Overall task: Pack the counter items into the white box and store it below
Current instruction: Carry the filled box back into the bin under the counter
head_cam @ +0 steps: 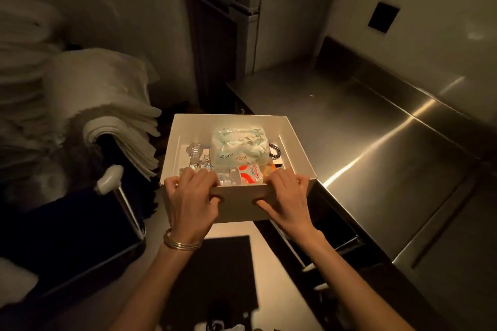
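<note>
- Our left hand pinches the near wall of the white box: fingers hooked over the rim into the box, thumb pressed on the outer face.
- Our right hand clamps the same wall the same way, further right, its thumb flat against the outside.
- We hold the box in the air, off the steel counter, with its right corner just beside the counter's left edge.
- Inside, a pack of face tissues lies in the middle, a metal watch to its left, and a dark coiled hair tie to its right.
- Along the near wall sit a red-and-white packet and some clear wrapped pieces we cannot make out.
- Thin bangles circle our left wrist.
- To the left stands a dark cart with a chrome handle, and stacked white linens rise above it, close to the box's left side.
- Under the counter edge we see dark drawer fronts.
- A black mat lies on the floor below our arms.
</note>
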